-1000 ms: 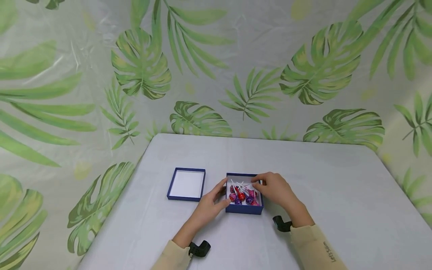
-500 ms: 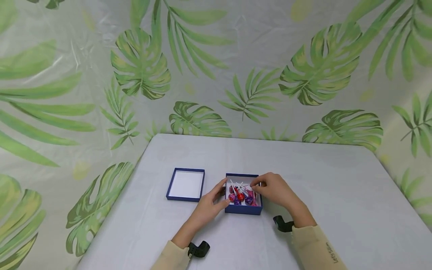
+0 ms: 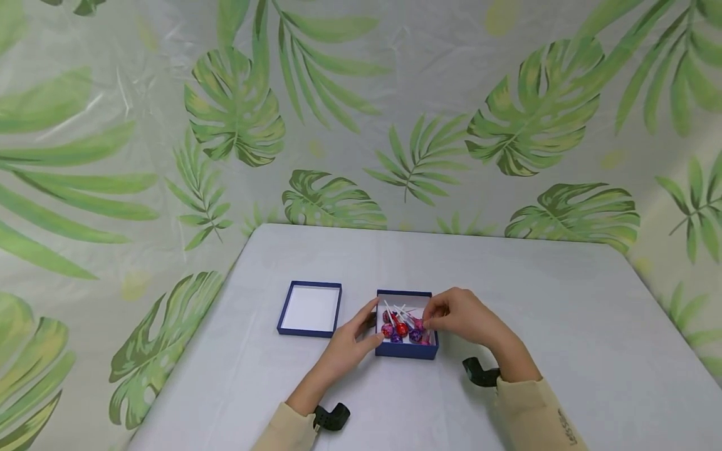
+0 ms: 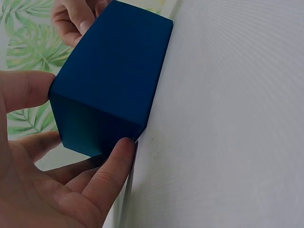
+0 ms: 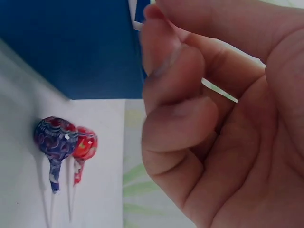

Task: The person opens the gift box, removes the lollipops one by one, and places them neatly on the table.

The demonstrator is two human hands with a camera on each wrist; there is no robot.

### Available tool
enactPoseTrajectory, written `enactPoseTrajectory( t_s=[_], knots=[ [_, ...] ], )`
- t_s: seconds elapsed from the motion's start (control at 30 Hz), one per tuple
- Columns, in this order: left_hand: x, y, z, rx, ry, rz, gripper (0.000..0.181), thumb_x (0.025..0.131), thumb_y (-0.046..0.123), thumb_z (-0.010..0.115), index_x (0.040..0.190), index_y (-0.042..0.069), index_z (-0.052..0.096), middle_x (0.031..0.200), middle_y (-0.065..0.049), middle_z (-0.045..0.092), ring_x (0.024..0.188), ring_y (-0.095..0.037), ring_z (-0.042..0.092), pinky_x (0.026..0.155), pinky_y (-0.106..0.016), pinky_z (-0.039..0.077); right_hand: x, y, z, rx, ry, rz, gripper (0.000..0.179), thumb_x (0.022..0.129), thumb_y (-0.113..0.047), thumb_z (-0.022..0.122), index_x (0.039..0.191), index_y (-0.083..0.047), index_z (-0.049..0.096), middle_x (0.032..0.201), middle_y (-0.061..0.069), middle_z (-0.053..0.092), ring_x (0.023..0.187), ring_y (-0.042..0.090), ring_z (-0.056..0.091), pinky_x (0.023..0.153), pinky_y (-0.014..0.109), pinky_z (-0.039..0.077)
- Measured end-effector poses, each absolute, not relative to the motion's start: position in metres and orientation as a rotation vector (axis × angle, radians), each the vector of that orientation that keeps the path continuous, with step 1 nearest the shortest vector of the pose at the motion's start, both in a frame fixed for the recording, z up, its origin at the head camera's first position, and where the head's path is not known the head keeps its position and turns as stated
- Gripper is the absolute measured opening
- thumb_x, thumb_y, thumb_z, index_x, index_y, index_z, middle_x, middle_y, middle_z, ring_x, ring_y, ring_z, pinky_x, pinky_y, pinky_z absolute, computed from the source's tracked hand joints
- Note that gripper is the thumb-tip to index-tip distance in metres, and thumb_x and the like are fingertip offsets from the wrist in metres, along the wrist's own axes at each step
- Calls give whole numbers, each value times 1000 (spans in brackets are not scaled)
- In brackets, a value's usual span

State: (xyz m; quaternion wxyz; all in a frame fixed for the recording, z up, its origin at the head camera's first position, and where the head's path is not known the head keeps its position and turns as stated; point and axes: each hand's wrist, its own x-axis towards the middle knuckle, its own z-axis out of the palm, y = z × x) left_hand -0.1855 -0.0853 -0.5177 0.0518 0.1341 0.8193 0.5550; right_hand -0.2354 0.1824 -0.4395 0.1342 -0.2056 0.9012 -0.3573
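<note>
My left hand [image 3: 348,347] holds the left side of the small blue box [image 3: 406,352], its thumb at the near left corner; in the left wrist view fingers spread around that end. Inside the white-lined box lie several wrapped lollipops [image 3: 401,329], red, pink and purple, with white sticks pointing mostly away. My right hand [image 3: 465,316] reaches over the box's right wall, thumb and index finger pinching a lollipop mostly hidden by them; a bit of white stick [image 5: 138,25] shows at the fingertips. Its other fingers are curled.
Left of the box lies its shallow lid [image 3: 310,307], white inside up. A purple lollipop [image 5: 56,137] and a red lollipop [image 5: 85,144] lie on the table to the box's right, hidden in the head view. Leaf-patterned sheeting [image 3: 338,125] hangs behind the white table [image 3: 507,275].
My right hand has shifted slightly nearer and right, its fingertips lower at the box's right side. The left hand, box and lid stay in place.
</note>
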Motion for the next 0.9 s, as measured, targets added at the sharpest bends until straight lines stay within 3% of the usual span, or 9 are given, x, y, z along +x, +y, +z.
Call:
enactPoseTrajectory(
  t_s=[0.2,0.43,0.7,0.9],
  knots=[
    [-186,-85,-518,415,2499,1683,67,100,27,63,159,30,32,154,-13,44,140,-29,45,112,-43,39,-231,179,-433,-617,2573,-1025,3,85,-13,79,84,-12,76,72,-3,68,66,16,56,59,33,48],
    [-185,-86,-517,418,2492,1690,67,100,27,64,157,40,32,155,-12,43,140,-29,44,112,-42,38,-226,174,-433,-627,2584,-946,13,90,-15,75,78,-10,74,67,2,67,61,16,57,55,33,49],
    [-185,-85,-518,407,2481,1704,67,100,27,63,159,32,32,155,-13,43,140,-30,44,112,-44,39,-221,172,-429,-586,2729,-854,9,82,-6,77,76,-12,74,71,-5,64,66,16,55,58,32,50],
    [-185,-85,-518,410,2487,1701,67,99,27,63,159,32,32,155,-13,43,140,-31,44,111,-46,40,-220,175,-425,-593,2772,-824,11,81,-3,76,76,-13,75,72,-7,65,67,14,56,60,31,51]
  ],
)
